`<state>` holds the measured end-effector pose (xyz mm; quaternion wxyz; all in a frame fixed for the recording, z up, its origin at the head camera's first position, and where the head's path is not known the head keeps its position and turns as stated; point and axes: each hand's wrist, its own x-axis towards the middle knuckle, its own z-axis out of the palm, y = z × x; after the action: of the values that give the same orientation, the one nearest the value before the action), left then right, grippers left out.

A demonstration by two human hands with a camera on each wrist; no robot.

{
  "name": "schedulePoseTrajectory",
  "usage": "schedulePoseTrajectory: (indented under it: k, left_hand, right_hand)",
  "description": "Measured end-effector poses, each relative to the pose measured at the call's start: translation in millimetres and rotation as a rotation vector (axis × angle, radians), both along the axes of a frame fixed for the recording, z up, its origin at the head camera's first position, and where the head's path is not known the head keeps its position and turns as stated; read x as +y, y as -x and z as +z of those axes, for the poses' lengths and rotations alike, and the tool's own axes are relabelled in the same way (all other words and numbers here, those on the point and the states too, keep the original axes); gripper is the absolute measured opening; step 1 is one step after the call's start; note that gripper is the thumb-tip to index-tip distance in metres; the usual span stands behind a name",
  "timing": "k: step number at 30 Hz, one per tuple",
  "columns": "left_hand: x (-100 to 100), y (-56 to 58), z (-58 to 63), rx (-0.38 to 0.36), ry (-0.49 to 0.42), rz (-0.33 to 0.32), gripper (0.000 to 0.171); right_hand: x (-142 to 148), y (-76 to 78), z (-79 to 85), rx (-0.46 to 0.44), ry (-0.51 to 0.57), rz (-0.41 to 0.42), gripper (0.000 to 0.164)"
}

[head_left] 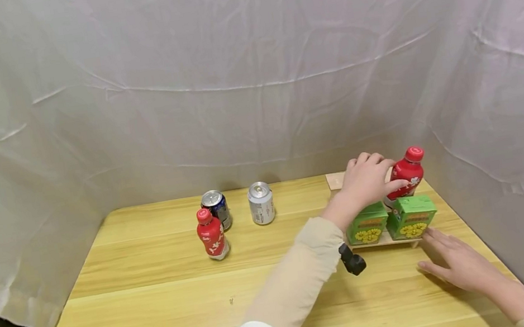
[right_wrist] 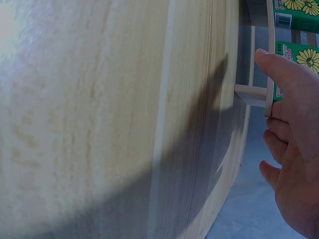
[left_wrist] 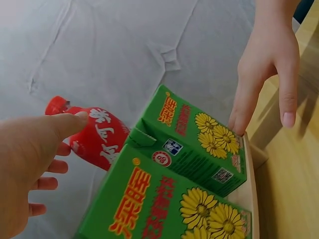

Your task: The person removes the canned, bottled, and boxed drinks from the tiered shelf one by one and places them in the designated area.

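Note:
My left hand (head_left: 365, 181) reaches over a small wooden rack (head_left: 389, 241) at the table's right. Its thumb lies across the near side of a red bottle (head_left: 408, 171), just under the cap, while the other fingers spread at the bottle's left, not wrapped round it. Two green drink cartons with yellow flowers, a left carton (head_left: 367, 225) and a right carton (head_left: 411, 217), stand side by side at the rack's front. The right hand (head_left: 459, 261) is at the rack's front right corner, fingers extended and fingertips right at its edge.
Left of the rack stand a second red bottle (head_left: 212, 236), a dark blue can (head_left: 215, 209) behind it, and a white can (head_left: 261, 204). Grey cloth (head_left: 255, 119) walls the back and sides of the wooden table (head_left: 162, 314).

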<state>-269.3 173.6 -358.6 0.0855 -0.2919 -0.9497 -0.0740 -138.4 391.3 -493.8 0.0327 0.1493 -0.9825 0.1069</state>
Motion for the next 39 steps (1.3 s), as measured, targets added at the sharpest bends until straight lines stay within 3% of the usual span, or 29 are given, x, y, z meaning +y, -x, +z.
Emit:
schedulePoseTrajectory:
  k: [11,22,39]
  left_hand:
    - [20.7,3.4,-8.2,-0.043,-0.042,0.074,0.063]
    - [34.6,2.4,-7.8,-0.061,-0.064,0.108,0.067]
    - [29.2,4.7,-9.1,-0.019,-0.068,0.098,0.069]
  right_hand:
    - [-1.7,-2.6,0.7,0.002,0.013,0.0,0.076]
    - [-1.2,-1.4,0.2,0.027,0.022,0.01,0.075]
    - [-0.9,-2.5,2.7,0.051,0.014,0.015,0.073]
